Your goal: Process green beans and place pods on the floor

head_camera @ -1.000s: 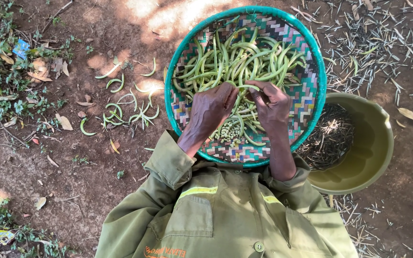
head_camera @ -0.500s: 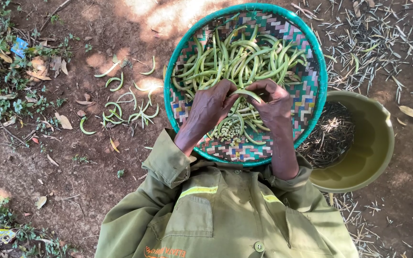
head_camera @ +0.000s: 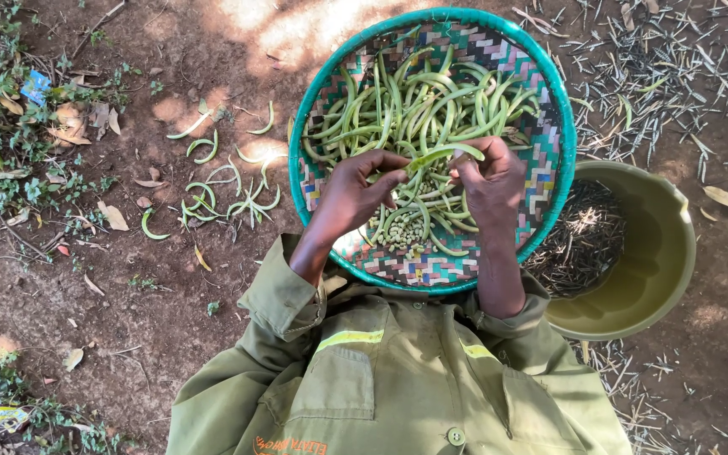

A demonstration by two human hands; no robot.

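Two bare hands meet over a round woven basket (head_camera: pixel 549 126) that rests in the lap of a person in an olive-green shirt (head_camera: pixel 398 388), seen from above. Left hand (head_camera: pixel 355 195) and right hand (head_camera: pixel 490 181) each pinch one end of a single green bean pod (head_camera: pixel 446 154), which stretches between them just above the basket's middle — fingers closed on it, not clenched into fists.

Many long green pods (head_camera: pixel 414 101) lie heaped in the far half of the basket. Nearer the person, below the hands, a small pile of pale shelled beans (head_camera: pixel 404 234) sits on the patterned weave, which has a teal rim.

An olive-green plastic bowl (head_camera: pixel 659 253) stands on the ground just beside the basket, on the person's right, partly tucked under its edge; dark, dry stringy scraps (head_camera: pixel 579 244) lie inside it.

On the person's left, curled empty pods (head_camera: pixel 221 190) are scattered on bare brown earth, with dry leaves and low weeds (head_camera: pixel 18 160) further out. Thin dry pod strips (head_camera: pixel 676 76) litter the ground beyond the bowl.
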